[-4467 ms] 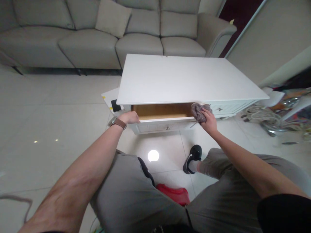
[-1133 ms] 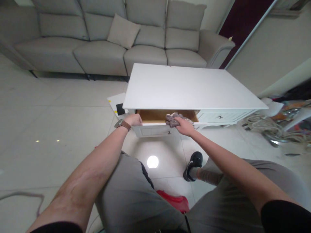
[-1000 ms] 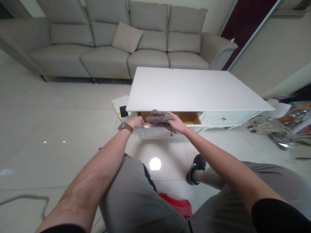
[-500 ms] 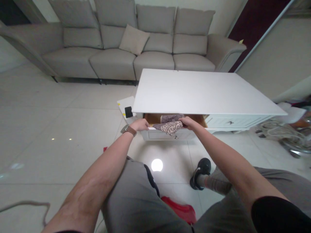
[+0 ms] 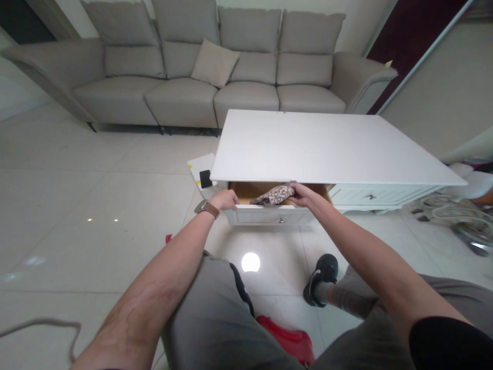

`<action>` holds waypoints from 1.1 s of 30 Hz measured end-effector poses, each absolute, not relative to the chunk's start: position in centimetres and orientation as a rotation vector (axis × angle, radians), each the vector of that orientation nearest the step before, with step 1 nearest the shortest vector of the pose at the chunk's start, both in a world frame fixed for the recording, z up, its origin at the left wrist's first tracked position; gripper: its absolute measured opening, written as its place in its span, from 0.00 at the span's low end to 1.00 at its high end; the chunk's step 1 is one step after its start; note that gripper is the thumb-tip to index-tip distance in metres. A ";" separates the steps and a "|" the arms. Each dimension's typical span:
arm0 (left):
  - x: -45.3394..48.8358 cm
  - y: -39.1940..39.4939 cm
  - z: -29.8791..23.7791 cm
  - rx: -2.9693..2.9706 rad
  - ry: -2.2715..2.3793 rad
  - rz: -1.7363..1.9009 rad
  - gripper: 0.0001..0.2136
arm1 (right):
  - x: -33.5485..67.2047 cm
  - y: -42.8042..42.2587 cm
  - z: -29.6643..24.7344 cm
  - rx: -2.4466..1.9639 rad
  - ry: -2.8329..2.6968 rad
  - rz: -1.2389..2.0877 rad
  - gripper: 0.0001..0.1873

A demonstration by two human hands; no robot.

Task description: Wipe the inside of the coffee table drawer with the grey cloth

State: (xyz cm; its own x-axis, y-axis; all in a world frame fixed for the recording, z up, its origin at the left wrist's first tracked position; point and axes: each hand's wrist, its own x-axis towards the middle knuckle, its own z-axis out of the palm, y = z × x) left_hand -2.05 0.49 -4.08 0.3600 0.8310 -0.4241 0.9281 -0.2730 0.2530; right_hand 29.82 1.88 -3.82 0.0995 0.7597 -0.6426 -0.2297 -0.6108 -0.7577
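Note:
A drawer (image 5: 254, 216) stands pulled out from the near side of the white coffee table (image 5: 316, 144). My left hand (image 5: 226, 199), with a watch on the wrist, is closed over the left end of the drawer's front edge. Within the drawer, my right hand (image 5: 302, 195) grips a patterned cloth (image 5: 275, 195) in brown-grey and cream. The cloth hangs leftward from my fingers over the wooden drawer bottom, bunched up. Part of the drawer's inside lies hidden under the tabletop.
A grey sofa (image 5: 246, 97) with a loose cushion (image 5: 215, 62) runs behind the table. Left of the table lies a white board (image 5: 197, 165) with a dark flat object (image 5: 205, 179). Something red (image 5: 287, 339) rests between my legs. Coiled cables (image 5: 442, 208) lie at right.
The cloth has gone from draping over the drawer's front edge to lying behind it, inside the drawer, still in my right hand. My left hand stays at the drawer's edge.

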 end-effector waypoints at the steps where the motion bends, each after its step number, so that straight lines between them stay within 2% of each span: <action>1: -2.0 0.4 -4.0 2.186 1.528 -0.294 0.15 | 29.6 1.7 -3.0 -1.586 -0.531 1.640 0.08; 6: -1.9 0.3 -4.0 2.213 1.547 -0.277 0.14 | 28.9 2.2 3.3 -1.202 -0.696 1.796 0.08; 11: -2.2 0.4 -4.2 2.195 1.546 -0.242 0.13 | 30.8 6.1 8.6 -0.898 -0.843 1.434 0.14; 14: -2.3 0.3 -4.3 2.206 1.554 -0.241 0.13 | 32.9 7.9 7.4 -0.909 -0.787 1.253 0.12; 17: -2.4 0.3 -4.2 2.209 1.556 -0.246 0.14 | 34.8 7.6 3.7 -1.254 -0.711 1.186 0.06; 18: -2.4 0.3 -4.2 2.206 1.559 -0.248 0.14 | 35.3 7.1 2.3 -1.397 -0.703 1.164 0.07; 22: -2.4 0.3 -4.1 2.202 1.573 -0.252 0.13 | 37.3 4.4 -1.8 -1.643 -0.697 0.986 0.23; 24: -2.3 0.2 -4.1 2.196 1.598 -0.255 0.12 | 38.7 3.3 -2.7 -1.739 -0.851 0.737 0.27; 27: -1.9 -0.2 -4.1 2.189 1.646 -0.246 0.11 | 41.4 1.8 -3.5 -1.793 -1.505 0.268 0.27; 28: -1.7 -0.5 -4.1 2.197 1.661 -0.232 0.11 | 42.5 1.3 -3.9 -1.760 -1.765 0.156 0.30; 31: -1.0 -1.4 -3.9 2.317 1.713 -0.117 0.16 | 45.9 0.0 -5.2 -1.691 -2.287 0.012 0.53; 33: -0.6 -1.9 -3.8 2.455 1.761 0.002 0.26 | 48.0 -0.6 -6.4 -1.785 -2.390 -0.022 0.67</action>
